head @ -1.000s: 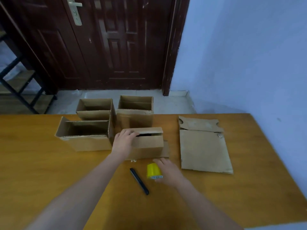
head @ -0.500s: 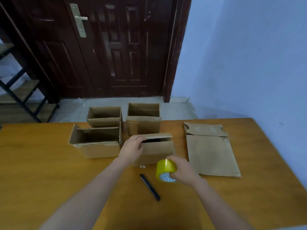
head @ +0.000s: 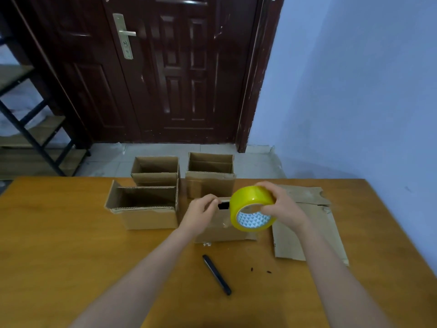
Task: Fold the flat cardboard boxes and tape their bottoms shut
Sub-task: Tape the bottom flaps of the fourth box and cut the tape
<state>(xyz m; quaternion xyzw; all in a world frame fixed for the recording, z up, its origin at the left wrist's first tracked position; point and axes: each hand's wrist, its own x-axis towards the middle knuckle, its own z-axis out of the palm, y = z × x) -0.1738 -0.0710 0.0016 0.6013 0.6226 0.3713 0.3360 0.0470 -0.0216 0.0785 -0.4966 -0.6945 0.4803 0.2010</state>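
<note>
Box [head: 222,223] under work sits on the desk [head: 59,256], near centre, just right of three open-topped boxes [head: 144,207]. Long axis runs left to right across my view; a dark slot shows along its top edge.

My left hand [head: 201,214] lies on the box's top left corner, forearm reaching in from lower left, fingers curled over the top edge and gripping it.

My right hand [head: 281,207] is raised above the box's right end, forearm coming in from lower right. Fingers wrap over the yellow tape roll [head: 253,208], thumb at its lower rim. The roll is tilted, its open core with a white patterned liner facing me and downward.

Hidden: the roll and my hands cover most of the box's top and right end, so I cannot tell how its flaps lie. My right arm crosses the flat cardboard [head: 314,233] lying right of the box.

A black pen-like tool [head: 216,274] lies on the desk nearer me, pointing diagonally.
</note>
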